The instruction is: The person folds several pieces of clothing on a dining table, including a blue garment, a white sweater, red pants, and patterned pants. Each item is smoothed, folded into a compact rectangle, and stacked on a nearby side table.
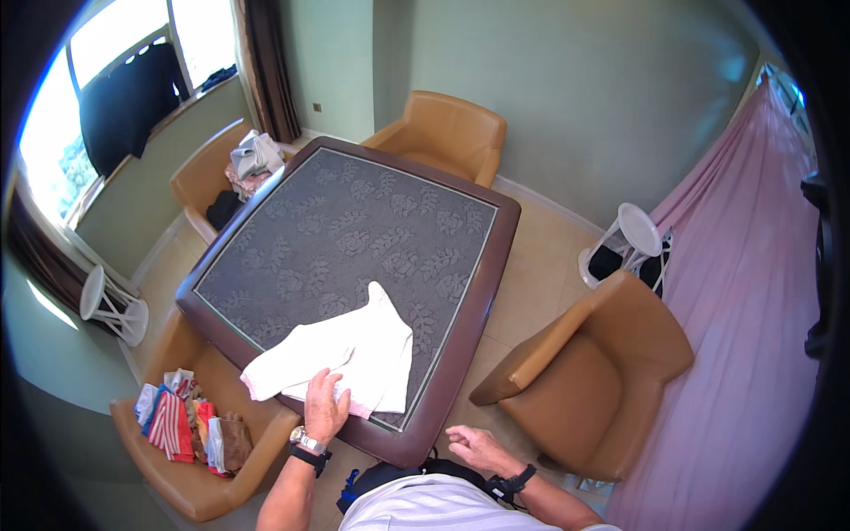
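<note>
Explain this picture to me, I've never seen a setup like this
There's no robot here: those are a person's own two bare hands. A wide fisheye camera worn on their head looks down, so straight edges bend. A white garment lies on the dark-topped table. The left hand is over the garment's near edge; I can't tell whether it holds the cloth. The right hand is beside the table, with nothing visible in it. Colourful clothes lie on the chair at lower left.

Left grip (325, 411) forward, right grip (483, 449) half-curled
</note>
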Available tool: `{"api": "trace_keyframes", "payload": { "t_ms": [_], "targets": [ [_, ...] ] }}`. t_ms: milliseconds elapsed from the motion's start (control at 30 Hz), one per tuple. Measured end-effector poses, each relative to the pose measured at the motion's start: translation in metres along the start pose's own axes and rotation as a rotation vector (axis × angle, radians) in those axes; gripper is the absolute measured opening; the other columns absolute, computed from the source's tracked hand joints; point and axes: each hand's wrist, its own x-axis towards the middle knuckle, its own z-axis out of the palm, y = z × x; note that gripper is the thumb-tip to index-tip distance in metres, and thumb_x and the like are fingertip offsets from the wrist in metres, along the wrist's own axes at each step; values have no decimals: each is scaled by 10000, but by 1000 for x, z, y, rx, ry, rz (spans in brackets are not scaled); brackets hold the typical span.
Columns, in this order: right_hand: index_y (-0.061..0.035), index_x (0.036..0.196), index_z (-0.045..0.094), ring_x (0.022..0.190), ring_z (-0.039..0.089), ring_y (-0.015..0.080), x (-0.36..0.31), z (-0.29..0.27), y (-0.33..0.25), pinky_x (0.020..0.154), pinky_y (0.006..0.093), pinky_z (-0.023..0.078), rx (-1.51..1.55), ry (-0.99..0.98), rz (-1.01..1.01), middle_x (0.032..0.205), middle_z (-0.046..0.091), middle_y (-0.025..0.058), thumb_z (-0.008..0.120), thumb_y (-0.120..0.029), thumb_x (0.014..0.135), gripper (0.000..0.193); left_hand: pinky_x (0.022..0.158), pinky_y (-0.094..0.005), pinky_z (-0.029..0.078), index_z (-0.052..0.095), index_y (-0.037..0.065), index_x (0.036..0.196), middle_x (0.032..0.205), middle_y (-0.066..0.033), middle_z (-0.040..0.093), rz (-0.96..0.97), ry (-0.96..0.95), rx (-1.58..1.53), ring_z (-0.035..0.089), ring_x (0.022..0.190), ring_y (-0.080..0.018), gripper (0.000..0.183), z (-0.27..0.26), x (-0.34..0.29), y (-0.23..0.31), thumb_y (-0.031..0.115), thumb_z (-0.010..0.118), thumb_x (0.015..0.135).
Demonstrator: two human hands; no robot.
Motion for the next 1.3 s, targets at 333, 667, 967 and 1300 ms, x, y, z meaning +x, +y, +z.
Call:
{"api": "trace_keyframes", "payload": {
  "t_ms": [333,667,967,1300],
  "targets": [
    [-71,1374,600,1197,604,368,149,-20,-48,1034,454,512,-239,126,-393,1272,602,197,706,-53,881,504,1060,-526,472,626,26,1286,1295,-231,650,-169,-30,82,607,1220,-420,509,49,-37,-24,139,804,823],
    [-134,1194,705,1280,498,402,284,-8,-26,1022,506,479,-376,93,-749,1370,567,147,661,-62,866,339,976,-487,530,631,17,1289,1229,-215,672,-499,136,120,642,1124,-421,458,56,-18,15,121,777,867],
    [-17,1212,660,1097,721,261,335,-83,3,903,404,588,546,-21,-132,1157,740,122,586,-136,1050,214,926,-421,560,651,-20,1262,1159,-187,688,-770,430,76,681,1026,-318,355,33,-31,6,82,730,931],
    [1,1347,507,847,775,276,341,-120,34,641,361,645,782,-92,367,1130,725,184,499,-398,1120,459,1164,-597,368,586,52,1419,1507,-280,502,-389,135,378,453,1406,-489,706,71,1,-26,216,862,791]
  ]
}}
